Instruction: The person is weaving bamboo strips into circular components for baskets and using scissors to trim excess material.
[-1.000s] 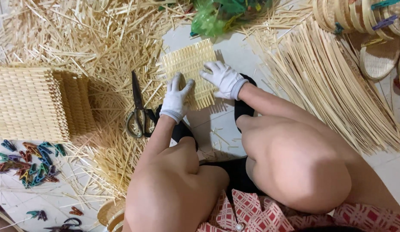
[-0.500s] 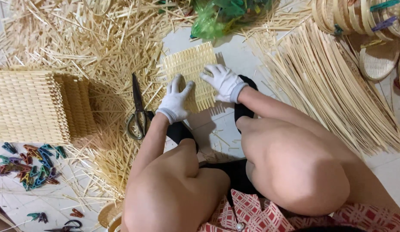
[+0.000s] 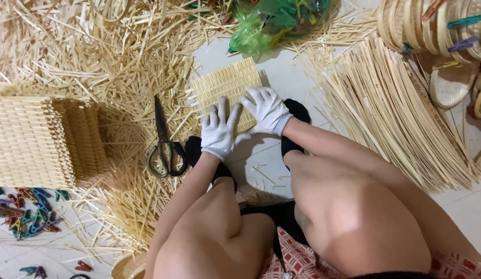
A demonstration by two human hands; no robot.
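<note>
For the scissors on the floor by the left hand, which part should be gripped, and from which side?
Grip the scissors by the looped handles, reaching from the person's side. They lie flat beside the left hand, loops nearest the body and closed blades pointing away into the straw.

Small pale woven straw mat [image 3: 227, 85], flat on the white floor [image 3: 281, 77]

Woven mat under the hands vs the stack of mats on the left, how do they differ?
The woven mat is a single flat piece on the floor; the stack of mats is many layers piled high. The mat lies under the left hand and right hand; the stack sits untouched. Both are pale woven straw.
</note>
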